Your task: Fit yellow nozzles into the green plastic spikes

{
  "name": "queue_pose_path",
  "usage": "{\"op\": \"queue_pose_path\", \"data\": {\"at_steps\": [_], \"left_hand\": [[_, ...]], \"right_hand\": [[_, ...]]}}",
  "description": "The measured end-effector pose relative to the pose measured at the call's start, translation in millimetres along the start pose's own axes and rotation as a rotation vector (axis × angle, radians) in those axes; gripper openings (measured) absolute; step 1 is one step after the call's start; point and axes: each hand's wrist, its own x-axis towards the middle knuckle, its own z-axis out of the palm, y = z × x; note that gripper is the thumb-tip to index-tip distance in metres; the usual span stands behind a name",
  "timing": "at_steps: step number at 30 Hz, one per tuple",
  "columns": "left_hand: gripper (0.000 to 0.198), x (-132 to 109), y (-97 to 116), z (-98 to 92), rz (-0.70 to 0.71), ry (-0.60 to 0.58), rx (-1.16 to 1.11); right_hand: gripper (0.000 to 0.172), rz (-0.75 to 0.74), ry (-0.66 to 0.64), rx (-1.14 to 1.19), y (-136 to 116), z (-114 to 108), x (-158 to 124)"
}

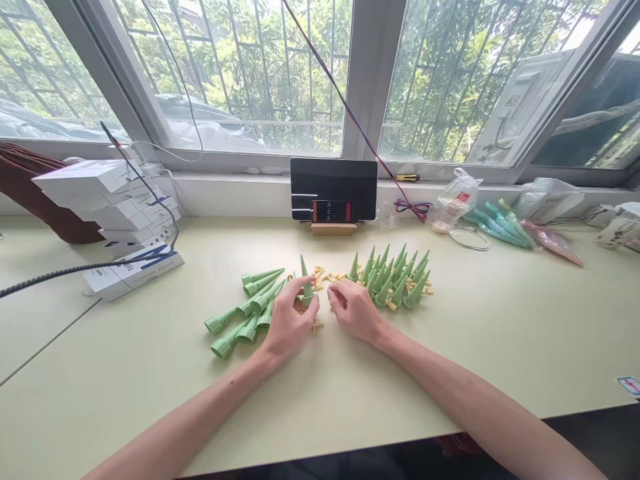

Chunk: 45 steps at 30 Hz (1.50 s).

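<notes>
My left hand (294, 313) has its thumb and fingers closed round an upright green plastic cone (307, 288). Just to the right, my right hand (353, 308) has its fingertips pinched together at the small yellow plastic pieces (325, 273); whatever is between them is hidden. Several hollow green cones (250, 303) lie on their sides left of my left hand. Beyond my right hand stands a cluster of upright green cones (395, 277), some with yellow pieces sticking out near their bases.
A tablet (334, 183) and a phone (335, 212) on a cardboard stand face me by the window. White boxes (125, 200) are stacked at left, with a black cable (65, 273) across them. Plastic bags (453, 200) and teal pieces (500, 225) lie at back right.
</notes>
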Motion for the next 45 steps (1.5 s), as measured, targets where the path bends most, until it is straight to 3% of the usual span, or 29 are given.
{"op": "queue_pose_path", "data": {"at_steps": [10, 45], "left_hand": [[0.031, 1, -4, -1.2, -0.004, 0.007, 0.016], [0.027, 0, -13, -0.1, 0.002, -0.018, -0.051]], "right_hand": [[0.017, 0.033, 0.133, 0.132, 0, 5, 1], [0.020, 0.004, 0.112, 0.152, 1, 8, 2]]}}
